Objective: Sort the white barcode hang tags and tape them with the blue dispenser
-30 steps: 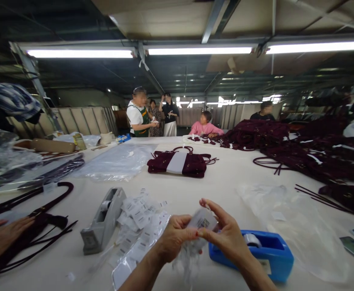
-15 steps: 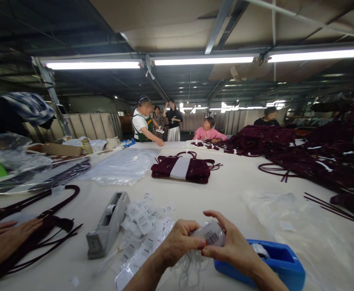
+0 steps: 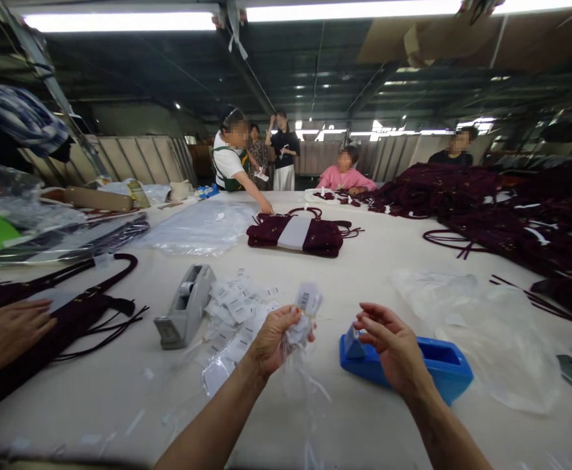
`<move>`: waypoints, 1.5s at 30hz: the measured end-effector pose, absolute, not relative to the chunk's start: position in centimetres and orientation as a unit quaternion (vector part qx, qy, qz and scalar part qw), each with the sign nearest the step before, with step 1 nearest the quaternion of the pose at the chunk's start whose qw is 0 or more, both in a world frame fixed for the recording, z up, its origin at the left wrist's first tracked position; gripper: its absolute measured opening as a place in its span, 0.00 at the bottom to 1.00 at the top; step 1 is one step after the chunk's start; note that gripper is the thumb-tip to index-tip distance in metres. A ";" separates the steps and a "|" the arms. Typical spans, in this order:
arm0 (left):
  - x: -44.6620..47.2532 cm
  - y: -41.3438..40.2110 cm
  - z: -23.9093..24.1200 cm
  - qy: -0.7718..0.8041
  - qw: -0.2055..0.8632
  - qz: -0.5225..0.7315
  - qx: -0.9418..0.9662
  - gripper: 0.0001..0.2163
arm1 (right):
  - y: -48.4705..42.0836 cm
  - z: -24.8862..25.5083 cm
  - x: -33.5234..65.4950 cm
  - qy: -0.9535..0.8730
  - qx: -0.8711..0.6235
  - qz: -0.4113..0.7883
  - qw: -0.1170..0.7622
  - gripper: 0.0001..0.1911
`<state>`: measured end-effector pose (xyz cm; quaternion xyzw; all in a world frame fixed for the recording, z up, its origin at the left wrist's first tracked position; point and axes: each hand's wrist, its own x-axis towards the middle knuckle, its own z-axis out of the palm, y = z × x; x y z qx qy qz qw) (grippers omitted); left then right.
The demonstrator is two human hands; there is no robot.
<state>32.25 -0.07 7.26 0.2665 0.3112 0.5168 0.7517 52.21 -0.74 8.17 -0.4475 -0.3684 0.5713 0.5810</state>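
Observation:
My left hand (image 3: 275, 336) is closed around a bundle of white barcode tags (image 3: 308, 299), held upright above the table with pale strings trailing below. A thin band seems to circle the bundle. To the right, my right hand (image 3: 388, 339) is raised with its fingers loosely bent and apart, and I see nothing in them. It hovers in front of a blue tape dispenser (image 3: 445, 372), hiding part of it. Left of the bundle lies a loose pile of white barcode tags (image 3: 237, 300), beside a grey tape dispenser (image 3: 187, 307).
A burgundy bag (image 3: 322, 236) with a white wrap sits mid-table, a co-worker's hand (image 3: 265, 205) reaching beside it. At left, another person's hand (image 3: 16, 329) rests on a dark bag. Burgundy bags (image 3: 462, 189) are heaped at right. Clear plastic (image 3: 482, 339) covers the right side.
My right hand has come off the tag bundle and moved right. My left hand now holds it upright alone. The co-worker's hand has reached closer to the middle bag; my view has tilted down.

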 end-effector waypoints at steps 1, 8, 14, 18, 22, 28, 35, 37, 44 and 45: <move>32.0 0.1 7.1 0.303 0.761 0.527 0.228 0.07 | -0.8 8.0 52.3 -0.374 -0.452 0.567 0.579 0.23; 31.2 0.5 6.6 0.222 0.804 0.544 0.089 0.09 | -2.0 6.8 51.1 -0.464 -0.453 0.576 0.497 0.18; 32.2 -0.3 5.5 0.284 0.776 0.524 0.204 0.11 | -2.8 6.1 49.3 -0.483 -0.435 0.585 0.486 0.18; 33.8 -1.2 4.4 0.302 0.731 0.536 0.296 0.12 | -3.0 5.9 48.2 -0.498 -0.418 0.592 0.476 0.17; 34.8 -1.9 4.0 0.294 0.717 0.551 0.310 0.11 | -3.0 5.6 47.7 -0.497 -0.440 0.581 0.471 0.17; 35.0 -2.5 4.8 0.279 0.713 0.556 0.323 0.09 | -2.9 5.6 47.4 -0.466 -0.460 0.560 0.507 0.19; 35.4 -2.3 3.3 0.295 0.698 0.551 0.350 0.16 | -2.2 4.4 47.0 -0.414 -0.430 0.550 0.584 0.19; 35.6 -2.2 2.8 0.301 0.695 0.557 0.340 0.17 | -2.0 4.2 46.7 -0.417 -0.414 0.551 0.593 0.19; 35.8 -2.6 2.2 0.335 0.682 0.573 0.308 0.18 | -2.8 5.4 47.7 -0.507 -0.453 0.486 0.549 0.20; 35.7 -2.7 2.3 0.343 0.678 0.577 0.300 0.18 | -3.0 5.5 48.6 -0.526 -0.469 0.447 0.550 0.20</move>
